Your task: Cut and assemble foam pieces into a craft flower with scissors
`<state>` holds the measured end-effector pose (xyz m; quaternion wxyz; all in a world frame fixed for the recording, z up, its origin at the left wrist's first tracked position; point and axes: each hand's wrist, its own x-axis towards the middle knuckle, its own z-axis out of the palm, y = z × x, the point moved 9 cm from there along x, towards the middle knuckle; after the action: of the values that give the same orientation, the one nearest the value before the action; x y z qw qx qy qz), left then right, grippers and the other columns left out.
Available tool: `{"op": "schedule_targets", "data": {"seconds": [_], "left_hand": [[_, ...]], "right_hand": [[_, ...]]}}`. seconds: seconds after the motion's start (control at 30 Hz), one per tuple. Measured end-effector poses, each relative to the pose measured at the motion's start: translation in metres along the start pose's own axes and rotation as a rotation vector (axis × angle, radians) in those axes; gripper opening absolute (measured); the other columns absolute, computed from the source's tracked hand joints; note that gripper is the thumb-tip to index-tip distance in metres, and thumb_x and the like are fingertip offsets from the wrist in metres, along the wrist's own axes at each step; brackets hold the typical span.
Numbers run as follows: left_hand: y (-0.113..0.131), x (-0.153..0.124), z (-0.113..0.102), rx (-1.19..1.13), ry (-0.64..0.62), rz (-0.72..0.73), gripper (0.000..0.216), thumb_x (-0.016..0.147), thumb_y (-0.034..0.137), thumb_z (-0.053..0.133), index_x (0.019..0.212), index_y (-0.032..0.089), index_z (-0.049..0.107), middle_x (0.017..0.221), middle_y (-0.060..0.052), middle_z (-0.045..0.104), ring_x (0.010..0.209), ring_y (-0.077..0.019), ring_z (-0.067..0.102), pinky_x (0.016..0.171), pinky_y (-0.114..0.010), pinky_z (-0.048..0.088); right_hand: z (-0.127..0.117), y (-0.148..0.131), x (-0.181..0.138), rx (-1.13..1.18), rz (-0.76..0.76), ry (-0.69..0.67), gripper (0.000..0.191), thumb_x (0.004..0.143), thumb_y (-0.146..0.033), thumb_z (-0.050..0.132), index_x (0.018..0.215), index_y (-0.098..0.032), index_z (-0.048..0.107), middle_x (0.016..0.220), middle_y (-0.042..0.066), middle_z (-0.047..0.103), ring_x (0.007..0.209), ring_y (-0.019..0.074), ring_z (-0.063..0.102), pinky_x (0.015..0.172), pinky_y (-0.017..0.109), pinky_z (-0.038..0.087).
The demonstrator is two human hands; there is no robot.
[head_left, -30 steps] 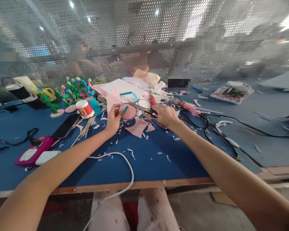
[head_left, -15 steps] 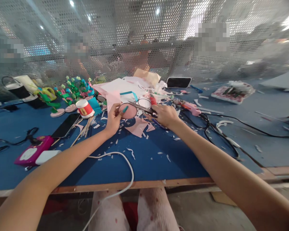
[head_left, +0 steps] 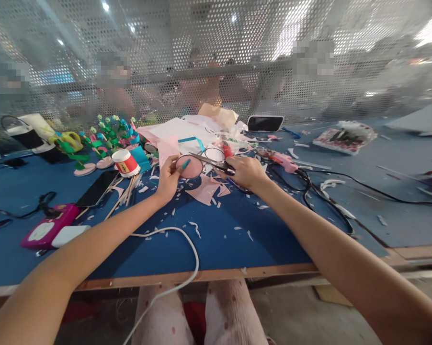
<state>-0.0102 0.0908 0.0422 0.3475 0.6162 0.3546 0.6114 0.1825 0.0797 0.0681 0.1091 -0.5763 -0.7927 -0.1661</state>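
Observation:
Between the thumb and fingers of my left hand is a round pink disc with a darker rim. A small teal strip lies against the disc by my thumb. My right hand is closed round the handles of a pair of scissors; the blades point left and lie along the disc's upper right edge. Whether the blades touch the disc I cannot tell. Below the disc, pink paper scraps lie on the blue table. Behind the scissors sits a round, dark-rimmed white piece.
Left stand green paper plants on pink discs, a red-and-white paper cup, wooden sticks, a dark phone and a purple power strip. Rightward lie a pink glue gun and black cables. A white cable crosses the front edge.
The whole view has shifted very slightly. Both hands keep the same hold on the disc and scissors, with no clear movement between them.

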Motion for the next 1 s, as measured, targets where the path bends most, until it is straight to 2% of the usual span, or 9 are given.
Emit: {"op": "schedule_targets", "data": {"seconds": [0.3,0.53,0.77,1.0], "left_hand": [[0.001,0.0,0.0,0.03,0.009,0.004,0.039,0.071,0.046,0.06,0.097,0.019,0.05,0.082,-0.002,0.058,0.07,-0.0123,0.056,0.052,-0.019,0.044],[0.005,0.0,-0.004,0.085,0.081,0.053,0.044,0.064,0.042,0.067,0.094,0.017,0.047,0.087,-0.004,0.056,0.08,-0.0142,0.056,0.068,-0.024,0.048],[0.012,0.0,0.003,0.06,0.006,0.079,0.048,0.066,0.039,0.067,0.107,0.021,0.049,0.103,-0.006,0.056,0.083,-0.0147,0.057,0.064,-0.022,0.05],[0.013,0.0,0.002,0.083,0.008,0.11,0.045,0.067,0.037,0.067,0.105,0.021,0.049,0.099,-0.005,0.056,0.081,-0.0137,0.058,0.064,-0.022,0.05]], "right_hand": [[0.0,0.0,0.001,-0.01,-0.009,-0.009,0.057,0.082,-0.061,0.024,0.092,-0.017,0.059,0.085,0.01,0.066,0.076,0.0224,0.06,0.054,0.027,0.028],[0.004,-0.004,0.001,0.02,-0.021,-0.035,0.058,0.082,-0.062,0.022,0.093,-0.017,0.057,0.088,0.011,0.066,0.079,0.0228,0.06,0.055,0.027,0.029],[0.007,0.002,0.002,0.014,-0.021,-0.032,0.057,0.081,-0.063,0.025,0.094,-0.018,0.056,0.092,0.01,0.065,0.081,0.0224,0.059,0.056,0.026,0.03],[0.0,-0.001,0.0,-0.002,-0.015,-0.028,0.056,0.081,-0.062,0.023,0.093,-0.018,0.056,0.091,0.009,0.065,0.08,0.0221,0.059,0.054,0.026,0.028]]}}
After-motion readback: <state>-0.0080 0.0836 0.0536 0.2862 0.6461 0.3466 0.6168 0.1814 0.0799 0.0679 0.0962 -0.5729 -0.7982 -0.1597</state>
